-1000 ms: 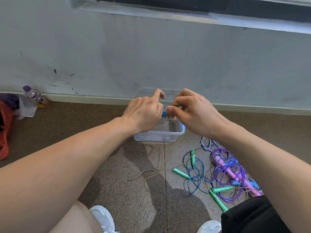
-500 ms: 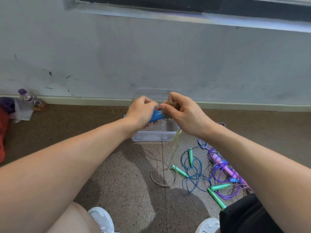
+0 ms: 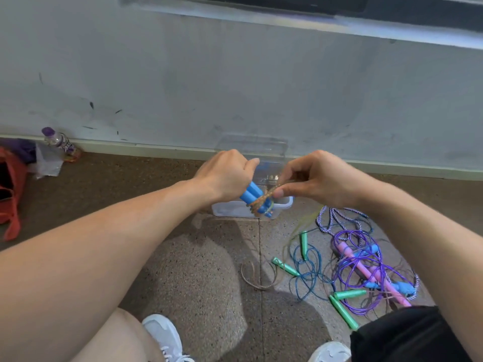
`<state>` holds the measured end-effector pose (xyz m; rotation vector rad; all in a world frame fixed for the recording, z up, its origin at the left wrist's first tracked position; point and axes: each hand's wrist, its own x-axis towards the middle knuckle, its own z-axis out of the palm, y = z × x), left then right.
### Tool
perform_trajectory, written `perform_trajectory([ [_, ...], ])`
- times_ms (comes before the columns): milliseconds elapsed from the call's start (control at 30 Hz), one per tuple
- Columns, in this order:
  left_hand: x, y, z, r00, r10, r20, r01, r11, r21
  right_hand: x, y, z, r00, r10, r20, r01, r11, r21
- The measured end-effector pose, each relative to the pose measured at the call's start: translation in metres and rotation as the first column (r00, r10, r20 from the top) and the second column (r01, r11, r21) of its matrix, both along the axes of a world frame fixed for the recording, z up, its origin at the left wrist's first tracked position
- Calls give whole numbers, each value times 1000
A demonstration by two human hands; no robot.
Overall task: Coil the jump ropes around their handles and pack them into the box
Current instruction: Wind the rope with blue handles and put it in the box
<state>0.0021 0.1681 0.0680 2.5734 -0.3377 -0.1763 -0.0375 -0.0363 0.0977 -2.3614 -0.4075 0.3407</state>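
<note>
Change: since half a second ago my left hand has tipped the blue handles from lying level to slanting down toward me, and more rope now sits wound round their lower ends.
Left hand (image 3: pixel 224 176): fingers curled tight round the upper ends of the handles (image 3: pixel 252 196) — both held side by side as one bundle.
Right hand (image 3: pixel 321 178): thumb and forefinger pinch the rope (image 3: pixel 264 197) just right of the handles; the other fingers are curled loosely above it.
Rope: brownish and speckled, wrapped in a few turns near the handles' lower ends; its slack drops blurred past the box and ends in a loop (image 3: pixel 257 278) on the floor between my feet.
Box (image 3: pixel 230 209): clear plastic, on the floor right behind my hands; its lid (image 3: pixel 252 145) leans upright against the wall. What lies inside I cannot tell.
Pile: to my right on the floor, well apart from the box — a blue rope (image 3: pixel 307 267) with green handles, a purple rope (image 3: pixel 352 259) tangled over pink handles (image 3: pixel 366 273), and a striped braided rope (image 3: pixel 337 218) nearest the box.
Left edge: a bottle (image 3: pixel 58 141) with a purple cap stands by the wall, beside a red bag (image 3: pixel 11 189).
Below: my white shoes (image 3: pixel 163 335) and black shorts (image 3: pixel 407 335).
</note>
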Motion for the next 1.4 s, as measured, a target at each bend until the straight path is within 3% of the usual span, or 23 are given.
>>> perform_trajectory([
  [100,-3,0,6,977,-199,77,205,975,-80,7,-10,7,998,-6,-58,19,976,218],
  [200,-5,-6,10,961,-231,152,267,920,-287,12,-14,-8,978,-90,-186,159,901,403],
  [267,-5,-10,10,977,-117,176,183,886,-426,11,-8,-28,953,-112,-281,239,848,474],
  [367,6,-9,4,969,229,90,-140,814,-564,2,19,-52,920,-215,-327,358,799,483],
  [467,25,1,-8,892,451,44,-360,765,-533,-29,55,-56,939,-177,-294,258,930,262],
  [533,33,9,-16,865,494,86,-409,795,-447,-51,75,-49,956,-55,-288,96,987,131],
  [600,31,14,-20,864,487,128,-422,839,-343,-59,82,-27,979,-26,-203,46,994,96],
  [700,23,12,-24,919,348,184,-296,919,-260,-36,62,7,989,-144,24,141,984,109],
  [800,11,2,-18,970,143,199,-71,941,-329,0,27,15,961,-272,60,250,938,239],
  [900,0,-12,-6,973,21,228,77,908,-412,16,8,-3,955,-262,-136,295,873,389],
  [967,-2,-17,-3,975,28,219,81,877,-473,18,6,-21,930,-200,-307,328,826,458],
  [1133,7,-15,-6,962,273,6,-208,747,-631,8,22,-56,849,-131,-512,447,696,562],
  [1200,12,-11,-9,913,407,-4,-334,743,-580,-3,39,-58,874,-185,-449,419,755,504],
  [1300,24,2,-15,857,514,40,-441,771,-460,-24,60,-45,961,-207,-184,241,952,188],
  [1400,31,16,-17,844,527,98,-476,822,-313,-36,64,-20,992,-101,75,106,993,-59],
])
